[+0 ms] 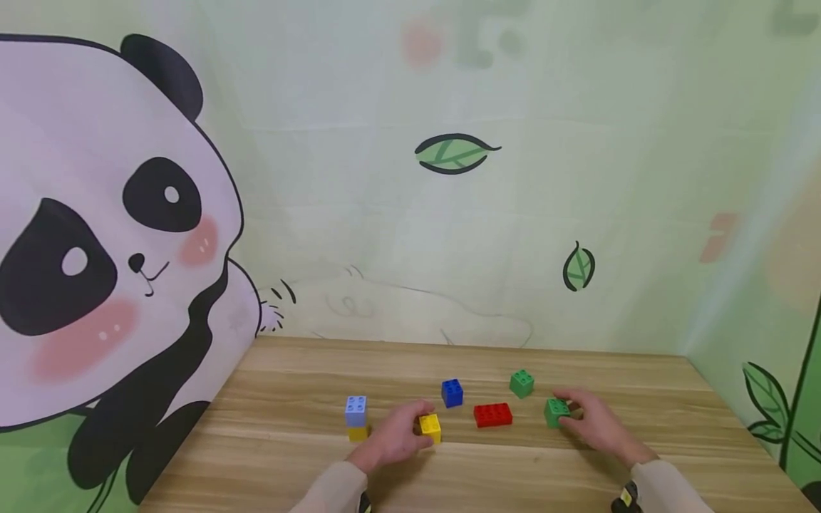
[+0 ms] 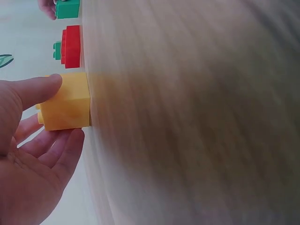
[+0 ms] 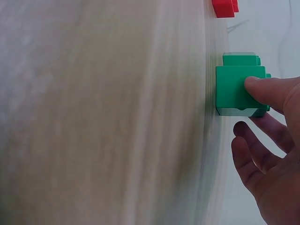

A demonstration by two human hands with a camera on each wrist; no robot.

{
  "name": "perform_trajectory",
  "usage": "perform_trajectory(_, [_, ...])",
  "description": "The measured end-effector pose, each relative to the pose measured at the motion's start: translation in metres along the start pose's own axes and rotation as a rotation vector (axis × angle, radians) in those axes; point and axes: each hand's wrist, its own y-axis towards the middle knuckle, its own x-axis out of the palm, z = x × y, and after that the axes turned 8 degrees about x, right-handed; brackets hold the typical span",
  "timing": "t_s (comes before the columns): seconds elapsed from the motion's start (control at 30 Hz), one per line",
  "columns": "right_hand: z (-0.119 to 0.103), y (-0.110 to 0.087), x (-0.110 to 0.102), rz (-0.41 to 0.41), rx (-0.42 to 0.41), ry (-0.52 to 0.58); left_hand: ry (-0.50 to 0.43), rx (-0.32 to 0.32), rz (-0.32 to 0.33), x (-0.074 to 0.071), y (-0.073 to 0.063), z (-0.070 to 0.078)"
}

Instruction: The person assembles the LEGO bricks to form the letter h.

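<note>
My left hand pinches a yellow toy brick on the wooden table. In the left wrist view, the thumb presses one side of that brick and the fingers curl along another. Farther right, a green brick sits between the thumb and index finger of my right hand. The right wrist view shows the thumb tip flat on the face of this green brick, while the lower fingers curl away from it. Between the two hands lies a longer red brick, studs up.
Left of my left hand, a light blue brick is stacked on a yellow brick. Behind the red brick stand a dark blue brick and a second green brick. A printed panda backdrop rises at the wooden table's rear edge.
</note>
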Motion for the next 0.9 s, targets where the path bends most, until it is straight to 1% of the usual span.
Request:
perform_trajectory(0.1, [0.0006,0.0004,0.0009,-0.002,0.001,0.006,0.018,0.012,0.004,0.0002,0.0003,0.0009])
perform_trajectory(0.2, [0.0001,-0.0003,0.0013,-0.008,-0.005,0.004,0.014,0.021,0.006,0.0002,0.0001,0.0010])
perform_trajectory(0.37, [-0.0003,-0.0018,0.0022,-0.020,0.010,0.016,-0.025,-0.011,0.004,0.0014,0.0008,-0.0002])
perform_trajectory(0.5, [-0.0006,-0.0024,0.0029,-0.016,0.029,0.038,-0.069,-0.025,0.020,0.0017,0.0017,-0.0003])
perform_trajectory(0.57, [-0.0006,-0.0026,0.0034,-0.010,0.038,0.044,-0.080,-0.019,0.031,0.0019,0.0020,-0.0005])
perform_trajectory(0.73, [-0.0027,-0.0039,0.0045,0.010,0.051,0.065,-0.091,-0.029,0.036,0.0037,0.0029,-0.0019])
perform_trajectory(0.77, [-0.0032,-0.0044,0.0046,0.010,0.048,0.069,-0.093,-0.039,0.032,0.0039,0.0030,-0.0019])
perform_trajectory(0.9, [-0.0062,-0.0064,0.0051,0.012,0.038,0.081,-0.104,-0.047,0.024,0.0041,0.0025,-0.0016])
